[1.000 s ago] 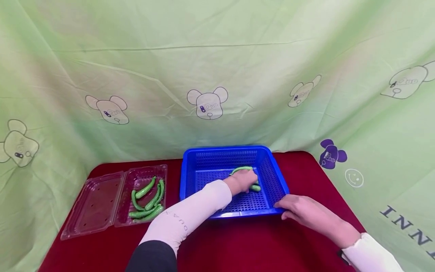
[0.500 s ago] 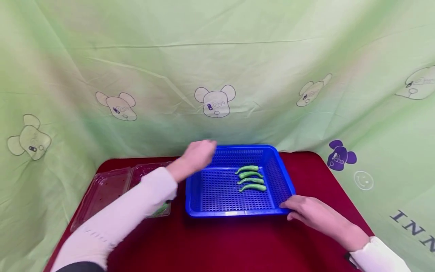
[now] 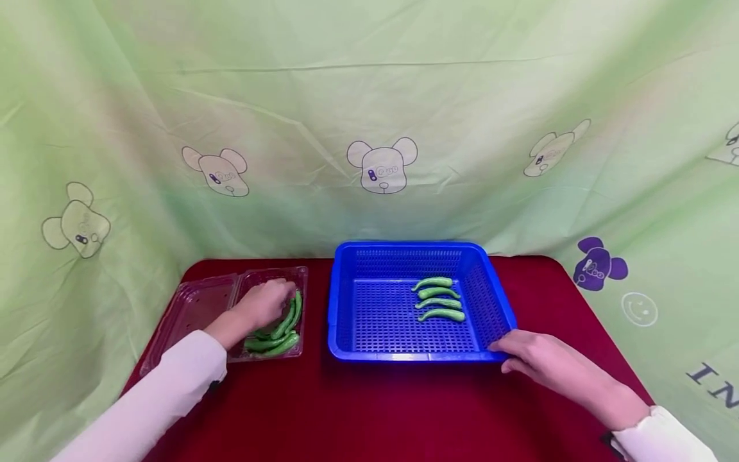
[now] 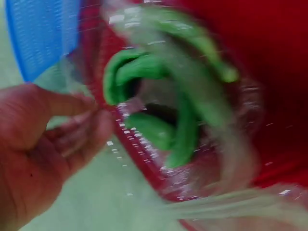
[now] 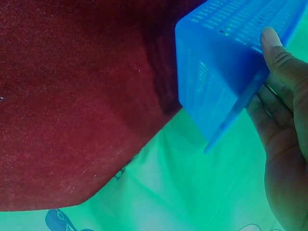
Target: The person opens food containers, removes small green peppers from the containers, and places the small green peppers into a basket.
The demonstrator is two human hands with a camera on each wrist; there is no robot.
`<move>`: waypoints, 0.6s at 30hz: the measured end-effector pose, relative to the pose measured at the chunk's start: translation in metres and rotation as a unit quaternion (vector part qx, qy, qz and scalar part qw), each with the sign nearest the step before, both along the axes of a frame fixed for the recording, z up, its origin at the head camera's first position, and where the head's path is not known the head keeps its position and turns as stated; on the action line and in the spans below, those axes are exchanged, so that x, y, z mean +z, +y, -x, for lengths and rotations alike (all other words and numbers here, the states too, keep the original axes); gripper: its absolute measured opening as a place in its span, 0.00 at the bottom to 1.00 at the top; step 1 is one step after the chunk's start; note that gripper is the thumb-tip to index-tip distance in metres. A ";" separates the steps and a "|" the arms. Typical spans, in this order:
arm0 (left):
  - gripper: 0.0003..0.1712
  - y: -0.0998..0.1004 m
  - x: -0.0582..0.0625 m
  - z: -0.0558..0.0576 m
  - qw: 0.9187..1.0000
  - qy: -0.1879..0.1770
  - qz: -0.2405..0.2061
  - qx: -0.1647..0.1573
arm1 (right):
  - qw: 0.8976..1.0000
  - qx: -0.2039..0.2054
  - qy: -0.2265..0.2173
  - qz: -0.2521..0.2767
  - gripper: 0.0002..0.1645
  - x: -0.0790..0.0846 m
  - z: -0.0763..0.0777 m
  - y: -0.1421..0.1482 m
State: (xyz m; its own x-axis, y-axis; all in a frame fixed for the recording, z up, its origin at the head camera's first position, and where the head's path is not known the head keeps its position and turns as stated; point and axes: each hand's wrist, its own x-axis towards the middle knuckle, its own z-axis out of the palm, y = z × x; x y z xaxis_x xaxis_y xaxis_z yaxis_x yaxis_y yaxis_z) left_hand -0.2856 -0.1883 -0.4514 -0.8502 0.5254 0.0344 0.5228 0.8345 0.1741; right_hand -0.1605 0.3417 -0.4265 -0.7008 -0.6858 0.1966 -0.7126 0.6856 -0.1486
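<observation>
My left hand (image 3: 265,303) is over the clear plastic clamshell box (image 3: 304,274) at the left. The left wrist view, blurred, has the thumb and fingers just beside the box, nothing between them, near several curved green chili peppers (image 4: 150,131). Part of the box's contents is hidden behind the hand in the head view. With the thumb inside and the fingers outside, my right hand (image 3: 543,360) grips the near right corner of the blue plastic basket (image 3: 404,356). Several green chili peppers (image 3: 441,314) lie in a column in the right half of that basket.
The box's lid (image 3: 199,305) lies folded open to the left. Everything stands on a table with a dark red cloth (image 3: 392,410). A green printed curtain (image 3: 300,128) hangs behind and at both sides.
The left hand has left the basket, let go of a pepper there, and moved left to the clamshell box. The right hand keeps its grip on the basket. The head view has shifted slightly.
</observation>
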 end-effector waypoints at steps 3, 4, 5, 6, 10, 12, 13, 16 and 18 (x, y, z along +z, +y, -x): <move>0.14 -0.008 -0.011 -0.004 0.996 0.036 0.017 -0.080 | 1.000 -0.001 -0.007 -0.004 0.19 0.001 0.001 -0.001; 0.16 -0.010 -0.013 -0.003 0.993 0.047 0.023 -0.108 | 1.000 -0.001 -0.008 -0.006 0.20 0.000 0.001 -0.001; 0.17 -0.013 -0.014 -0.003 0.989 0.059 0.030 -0.135 | 1.000 -0.002 -0.007 -0.007 0.20 0.000 0.001 -0.001; 0.19 -0.014 -0.015 -0.002 0.984 0.066 0.041 -0.159 | 1.000 -0.003 -0.006 -0.006 0.20 -0.001 0.001 -0.001; 0.22 -0.017 -0.017 0.001 0.968 0.072 0.082 -0.227 | 1.000 0.001 0.010 0.000 0.21 -0.003 -0.001 0.000; 0.22 -0.018 -0.020 0.001 0.965 0.070 0.097 -0.235 | 1.000 0.001 0.011 0.003 0.20 -0.004 -0.001 0.000; 0.21 -0.019 -0.022 0.000 0.965 0.066 0.101 -0.234 | 1.000 0.001 0.009 0.002 0.20 -0.003 -0.001 0.000; 0.19 -0.023 -0.028 0.000 0.969 0.044 0.102 -0.223 | 1.000 -0.003 -0.004 -0.002 0.19 -0.002 -0.002 0.000; 0.15 -0.025 -0.030 0.000 0.977 0.010 0.086 -0.196 | 1.000 -0.003 -0.009 -0.003 0.19 -0.001 -0.002 -0.001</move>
